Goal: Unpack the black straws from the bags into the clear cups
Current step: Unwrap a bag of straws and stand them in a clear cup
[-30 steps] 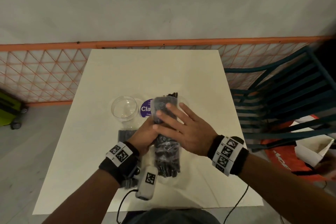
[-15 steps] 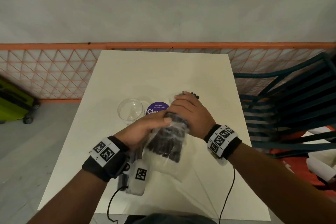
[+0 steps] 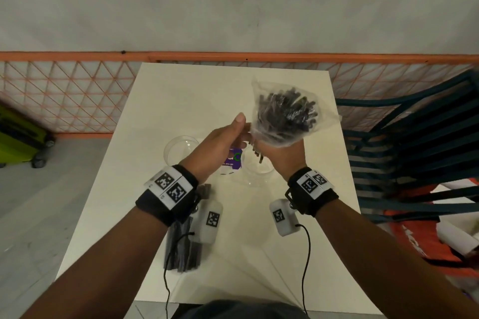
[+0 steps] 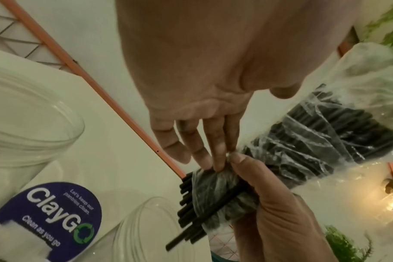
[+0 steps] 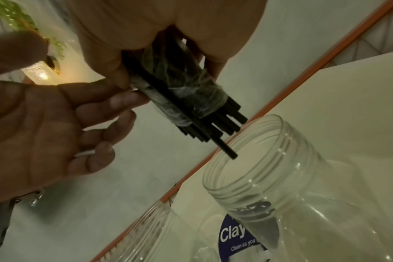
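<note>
My right hand (image 3: 282,156) grips a clear bag of black straws (image 3: 285,114) round its neck and holds it upright, open end down. Black straw ends (image 5: 213,131) stick out of the opening just above the mouth of the right clear cup (image 5: 269,177). One straw hangs lower than the rest. My left hand (image 3: 220,145) reaches in from the left, its straight fingers (image 4: 213,147) touching the bag's plastic beside my right thumb. A second clear cup (image 3: 181,150) stands empty to the left. Another bag of black straws (image 3: 184,243) lies on the table under my left wrist.
A purple round sticker (image 3: 234,160) lies on the white table (image 3: 197,101) between the cups. A dark teal chair (image 3: 414,142) stands to the right of the table. An orange mesh fence (image 3: 64,90) runs behind it. A green suitcase (image 3: 18,137) is on the floor at left.
The bag has been lifted from low over the table and turned open end down above the right cup. My left hand let go of its grip and now only touches the neck.
</note>
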A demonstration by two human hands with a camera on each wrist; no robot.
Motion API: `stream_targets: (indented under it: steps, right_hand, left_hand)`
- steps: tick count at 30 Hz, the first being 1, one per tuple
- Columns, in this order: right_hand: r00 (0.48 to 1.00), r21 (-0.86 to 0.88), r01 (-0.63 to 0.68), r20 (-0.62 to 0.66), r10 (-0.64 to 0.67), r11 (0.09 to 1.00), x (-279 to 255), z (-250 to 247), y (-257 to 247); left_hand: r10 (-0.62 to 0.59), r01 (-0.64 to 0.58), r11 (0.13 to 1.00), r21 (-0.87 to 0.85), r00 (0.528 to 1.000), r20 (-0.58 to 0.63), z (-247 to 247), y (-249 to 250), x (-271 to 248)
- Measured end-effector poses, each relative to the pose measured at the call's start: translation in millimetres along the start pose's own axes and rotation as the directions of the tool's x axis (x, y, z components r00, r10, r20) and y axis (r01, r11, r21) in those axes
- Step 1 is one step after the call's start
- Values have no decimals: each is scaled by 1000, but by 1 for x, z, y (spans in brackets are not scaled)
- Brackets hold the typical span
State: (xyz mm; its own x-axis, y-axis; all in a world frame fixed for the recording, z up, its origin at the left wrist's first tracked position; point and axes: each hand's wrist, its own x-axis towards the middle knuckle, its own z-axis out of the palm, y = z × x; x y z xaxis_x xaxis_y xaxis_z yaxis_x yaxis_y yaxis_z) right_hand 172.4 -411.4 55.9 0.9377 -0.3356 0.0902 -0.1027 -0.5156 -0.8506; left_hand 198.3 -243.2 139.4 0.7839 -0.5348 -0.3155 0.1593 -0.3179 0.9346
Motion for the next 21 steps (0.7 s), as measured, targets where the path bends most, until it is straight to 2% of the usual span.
stream_targets:
  steps: [4,7,10,15,18,21]
  right_hand:
    - [992,266,-102,-42,118,959,-7,-3,-4]
    - [988,271,-147,-14,156,951,-12,5,4]
    - [979,241,-206,41,202,948,-18,11,16]
    - [965,205,-253,124,232,945,-25,15,27]
    - [958,206,-286,79,276,936,-27,15,29]
    - [955,101,-297,33,296,949,-24,12,33]
  left_hand:
    - [-20,19,998,60,999,27,-3,-7,16]
    - [-39,20,972,233,996,78,-2,-23,23]
    - [-4,-37,884,467,996,86,0,-38,24]
    - [37,-63,910,411,997,72,6,-46,21]
    - [66,-84,901,425,996,58,12,-47,18]
    - [99,-91,912,400,995,0,14,-47,13]
